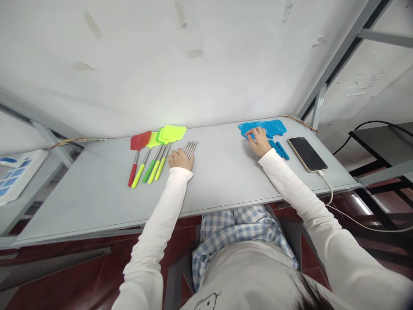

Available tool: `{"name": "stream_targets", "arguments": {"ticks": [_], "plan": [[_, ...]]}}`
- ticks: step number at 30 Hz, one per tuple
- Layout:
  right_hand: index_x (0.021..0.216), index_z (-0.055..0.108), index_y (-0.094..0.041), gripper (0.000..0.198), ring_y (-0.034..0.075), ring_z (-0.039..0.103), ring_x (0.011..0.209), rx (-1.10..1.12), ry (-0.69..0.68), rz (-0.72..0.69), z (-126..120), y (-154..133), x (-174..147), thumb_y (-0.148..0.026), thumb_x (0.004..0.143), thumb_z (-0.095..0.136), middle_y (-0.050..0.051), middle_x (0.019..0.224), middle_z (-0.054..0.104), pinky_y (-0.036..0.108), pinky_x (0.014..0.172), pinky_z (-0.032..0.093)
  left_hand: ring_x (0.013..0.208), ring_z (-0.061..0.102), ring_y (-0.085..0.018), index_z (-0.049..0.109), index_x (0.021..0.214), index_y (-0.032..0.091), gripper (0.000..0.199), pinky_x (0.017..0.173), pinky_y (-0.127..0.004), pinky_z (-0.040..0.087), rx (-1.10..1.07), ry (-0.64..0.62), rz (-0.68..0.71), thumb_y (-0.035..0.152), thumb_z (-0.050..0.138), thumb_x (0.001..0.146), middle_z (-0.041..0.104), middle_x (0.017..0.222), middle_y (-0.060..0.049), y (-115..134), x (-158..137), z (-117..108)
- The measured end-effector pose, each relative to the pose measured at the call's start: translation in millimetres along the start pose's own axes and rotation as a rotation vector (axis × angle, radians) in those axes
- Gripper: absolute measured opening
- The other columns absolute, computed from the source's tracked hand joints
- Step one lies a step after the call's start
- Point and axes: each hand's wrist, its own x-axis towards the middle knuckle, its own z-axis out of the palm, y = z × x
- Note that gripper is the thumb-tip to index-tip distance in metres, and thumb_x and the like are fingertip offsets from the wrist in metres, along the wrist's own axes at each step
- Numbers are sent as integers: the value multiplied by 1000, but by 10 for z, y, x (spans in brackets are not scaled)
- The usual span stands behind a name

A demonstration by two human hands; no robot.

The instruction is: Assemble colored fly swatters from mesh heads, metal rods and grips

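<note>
My left hand (180, 159) rests on the table with its fingers curled over a bundle of thin metal rods (191, 148). The rods' upper ends stick out past the fingers, and their lower ends are hidden under the palm. Over a pile of blue fly swatter heads (274, 127) is my right hand (260, 142), its thumb and fingers apart, fingertips at the pile's near edge. Several short blue handles (282, 150) lie just right of that wrist. Left of my left hand are several fly swatters with metal shafts: a red one (141, 140) and yellow-green and green ones (173, 133).
A phone (308, 154) with a white charging cable (328, 186) lies at the table's right. The grey table (222, 172) meets a white wall behind. Metal frame posts (318, 107) stand at both ends. At far left is a white and blue object (21, 174).
</note>
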Motion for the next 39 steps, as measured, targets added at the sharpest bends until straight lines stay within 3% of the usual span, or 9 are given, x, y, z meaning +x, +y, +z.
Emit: {"name": "stream_targets", "arguments": {"ticks": [7,14,17,22,24,28,34,39], "plan": [[97,64,-13,29,30,46,95,-300,-91,102,-223,187,-197,-27,88,40,18,96,57,43,87,35,119,47,-39,50,123,13,48,90,-50,43,-60,-25,44,37,54,82,50,125,-25,48,43,29],[100,65,-12,29,34,46,102,-481,-222,205,-381,121,-440,-27,86,44,20,105,56,42,82,35,115,49,-38,47,127,10,56,91,-48,43,-72,4,59,39,58,80,46,129,-25,252,-5,9],[100,66,-12,28,34,47,104,-464,-261,156,-412,111,-462,-24,86,45,20,106,57,43,84,35,116,48,-37,55,117,11,44,94,-46,41,-3,59,125,35,58,80,49,124,-22,290,-49,-26],[110,62,-18,29,27,51,99,-205,-349,-129,-399,92,-443,-23,85,50,12,104,60,37,86,37,116,49,-34,60,107,13,30,96,-44,40,-17,-53,196,28,51,84,58,115,-19,323,-60,-11],[114,59,-16,33,27,51,100,-233,-279,-122,-380,71,-457,-30,85,52,14,108,58,37,85,38,115,51,-32,62,105,14,27,98,-42,40,-77,-90,261,27,49,84,59,115,-17,346,-75,22],[108,58,-12,44,34,48,100,-422,-126,38,-339,51,-525,-48,82,56,20,108,55,41,79,37,111,54,-32,58,114,12,35,98,-42,39,-161,-69,322,28,50,83,59,115,-18,402,-129,86],[97,61,-16,24,32,48,98,-362,-278,-58,-273,28,-507,-36,85,53,15,100,57,40,79,35,116,50,-38,55,115,7,45,100,-48,35,-213,-89,328,31,59,77,61,113,-23,570,-67,147],[97,63,-17,18,28,49,96,-249,-379,-138,-194,-38,-277,-25,82,56,13,101,60,38,79,35,113,55,-35,57,111,8,41,98,-45,38,-320,-181,305,13,59,70,64,109,-22,814,111,190]]}}
